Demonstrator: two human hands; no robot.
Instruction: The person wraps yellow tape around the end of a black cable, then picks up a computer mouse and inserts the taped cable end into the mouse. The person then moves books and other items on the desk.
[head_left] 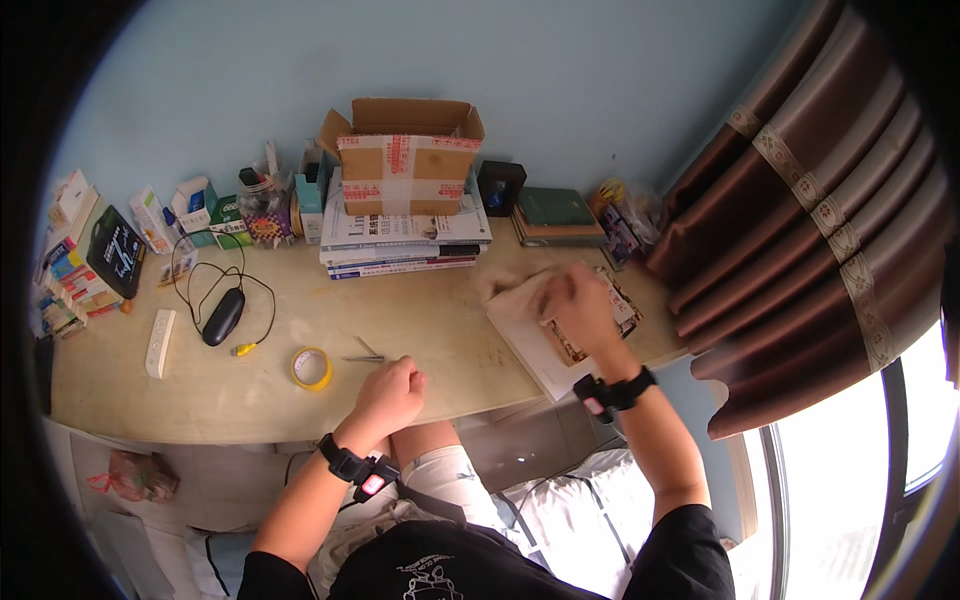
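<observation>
My right hand (580, 305), blurred by motion, grips a crumpled beige cloth (515, 294) over the right part of the desk. Underneath lie a flat white book or folder (540, 362) and a smaller brown-and-white illustrated book (625, 312), both partly covered by the hand and cloth. My left hand (393, 393) is closed in a loose fist at the desk's front edge, with nothing visible in it. Just beyond that fist is a small metal tool (367, 355), its kind unclear. A roll of yellow tape (311, 369) lies to its left.
An opened cardboard box (405, 170) stands on stacked books (400, 262) at the back. A black cabled device (223, 317) and white power strip (160, 343) lie left. A dark frame (500, 188) and green book (560, 217) are back right, near brown curtains (800, 220).
</observation>
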